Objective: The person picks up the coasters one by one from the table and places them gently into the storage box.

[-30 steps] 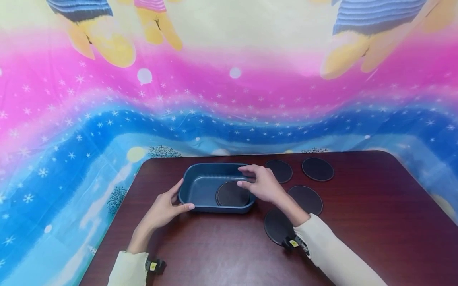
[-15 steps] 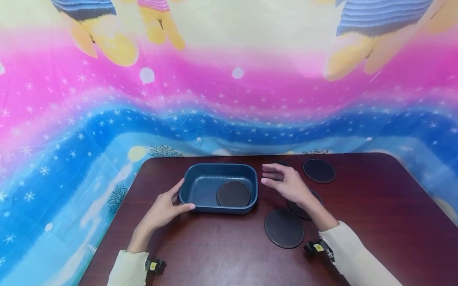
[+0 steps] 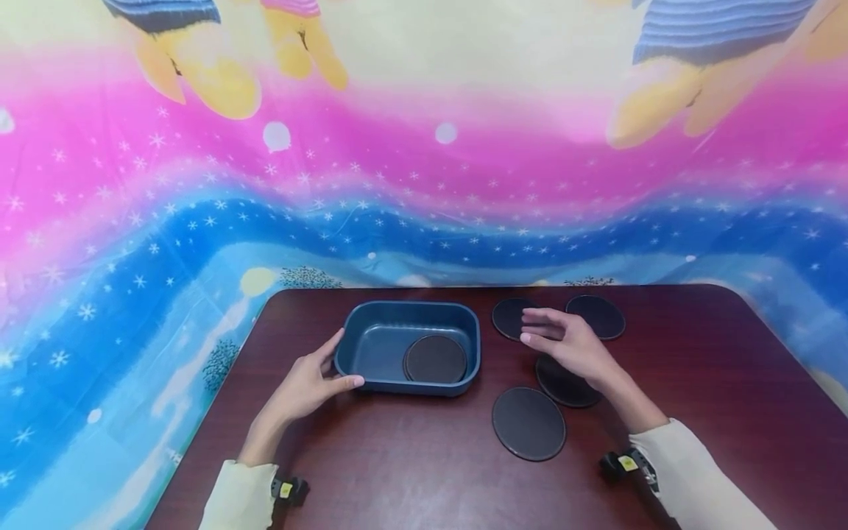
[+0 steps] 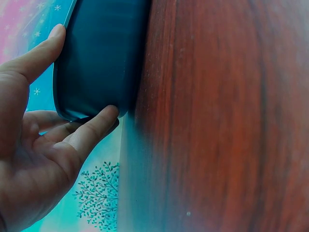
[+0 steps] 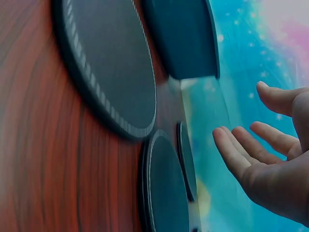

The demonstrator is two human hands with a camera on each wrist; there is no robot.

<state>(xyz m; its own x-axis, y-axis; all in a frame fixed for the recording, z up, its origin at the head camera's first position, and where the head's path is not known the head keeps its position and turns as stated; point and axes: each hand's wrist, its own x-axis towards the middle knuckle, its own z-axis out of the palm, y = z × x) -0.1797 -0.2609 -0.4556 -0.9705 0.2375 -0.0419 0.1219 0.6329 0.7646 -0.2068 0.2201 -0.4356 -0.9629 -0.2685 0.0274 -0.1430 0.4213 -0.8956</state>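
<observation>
A dark blue rectangular box (image 3: 411,388) stands on the table, with a round black coaster (image 3: 435,359) lying in its right part; whether others lie under it I cannot tell. My left hand (image 3: 306,388) grips the box's near left corner, thumb on the front wall and fingers along the left end. In the left wrist view, fingers touch the box (image 4: 101,58) wall. My right hand (image 3: 571,342) hovers right of the box, fingers extended and holding nothing. Around it lie a front coaster (image 3: 528,424), a partly covered middle coaster (image 3: 564,386), a back left coaster (image 3: 509,319) and a back right coaster (image 3: 599,318).
The dark red wooden table (image 3: 411,464) has its far edge against a colourful printed cloth (image 3: 424,177). A small black wrist device (image 3: 623,464) is strapped at my right sleeve, another wrist device (image 3: 289,489) at my left.
My right hand has moved out of the box, to the right, over the coasters on the table. The left hand stays on the box, which has not moved.
</observation>
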